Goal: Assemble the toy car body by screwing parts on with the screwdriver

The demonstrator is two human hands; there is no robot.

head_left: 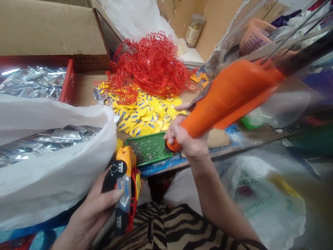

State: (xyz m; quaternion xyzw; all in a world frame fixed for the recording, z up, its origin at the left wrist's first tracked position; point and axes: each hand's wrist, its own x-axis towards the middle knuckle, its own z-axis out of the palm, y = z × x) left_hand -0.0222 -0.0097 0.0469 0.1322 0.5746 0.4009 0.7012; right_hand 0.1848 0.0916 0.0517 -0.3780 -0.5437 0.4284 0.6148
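- Head view: the left hand (90,215) was closed around an orange, black and silver toy truck (124,187), thumb across its silver side, just below the table edge and above a zebra-striped cloth (166,225).
- The right hand (186,137) was clenched on the narrow end of a large orange plastic power screwdriver (229,95), whose black tip stood at the right edge of a green perforated plastic tray (149,147).
- The green tray lay at the front of the table, holding small metal screws on its left part.
- Behind the tray lay a heap of yellow plastic pieces with blue markings (143,113); behind that, a tangle of red plastic frames (149,64).
- A white plastic bag of silver parts (52,149) sat left of the toy truck, touching it.
- A red crate of silver parts (36,81) stood farther left, below a cardboard box (52,31).
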